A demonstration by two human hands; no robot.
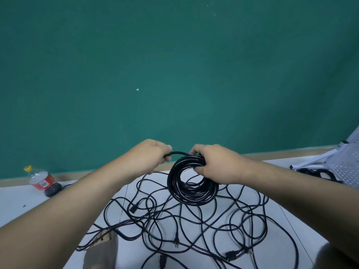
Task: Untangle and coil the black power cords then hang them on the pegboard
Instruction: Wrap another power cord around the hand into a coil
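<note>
A thick coil of black power cord hangs above the floor, gripped at its top right by my right hand. My left hand pinches a short stretch of the same cord that runs from the coil's top to the left. Under the coil lies a loose tangle of black cords with several plugs, spread over the white floor. The white perforated pegboard leans at the far right edge, with another black cord at its foot.
A plastic bottle with a red label and yellow cap lies on the floor at the left, by the green wall. A piece of brown cardboard sits at the lower left. My knee shows at the bottom right.
</note>
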